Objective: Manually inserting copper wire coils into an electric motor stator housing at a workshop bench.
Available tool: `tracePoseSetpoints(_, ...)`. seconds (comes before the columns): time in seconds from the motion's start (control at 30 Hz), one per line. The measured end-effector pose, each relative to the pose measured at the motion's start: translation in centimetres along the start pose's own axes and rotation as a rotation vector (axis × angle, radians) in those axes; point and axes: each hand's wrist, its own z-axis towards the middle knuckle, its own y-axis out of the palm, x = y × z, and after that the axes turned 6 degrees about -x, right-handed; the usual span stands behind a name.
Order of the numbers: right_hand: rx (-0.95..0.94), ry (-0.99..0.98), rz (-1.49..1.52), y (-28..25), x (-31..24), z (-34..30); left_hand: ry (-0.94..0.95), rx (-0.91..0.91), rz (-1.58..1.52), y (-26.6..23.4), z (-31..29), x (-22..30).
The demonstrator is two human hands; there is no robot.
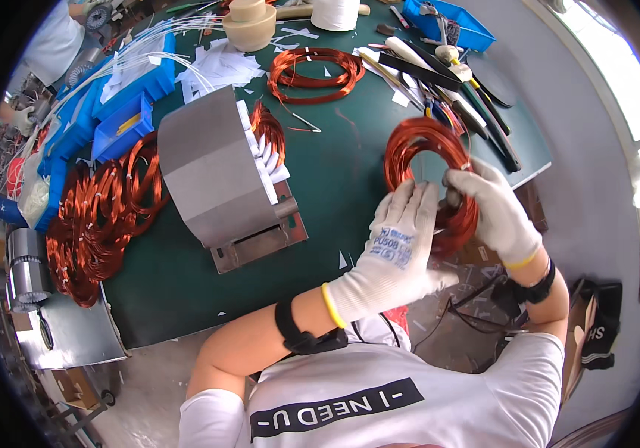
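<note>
You are wearing a white knit glove point(364, 280) on your left hand point(398, 240), with blue printing point(393, 246) showing across its back and a yellow edge point(333, 305) circling its cuff. Your right hand point(493, 207) is wearing a matching glove point(510, 228), also ending in yellow. Behind each hand, a black strap point(288, 328) is wrapping the forearm. Farther back from both hands, you are wearing a white short-sleeved shirt point(439, 388), a black band point(338, 408) with white lettering crossing its front.

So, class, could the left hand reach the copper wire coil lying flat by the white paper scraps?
Probably yes, with a stretch: bare green tabletop leaves the way to that copper wire coil mostly free. The gloved left hand, though, is against another coil gripped by the right hand.
</note>
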Motion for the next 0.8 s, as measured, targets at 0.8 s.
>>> tracePoseSetpoints(0.8, -0.82, -0.728, -0.161, -0.7, 2.3, -0.1, 0.016, -0.884, -1.199, -9.5, -1.5, 3.9)
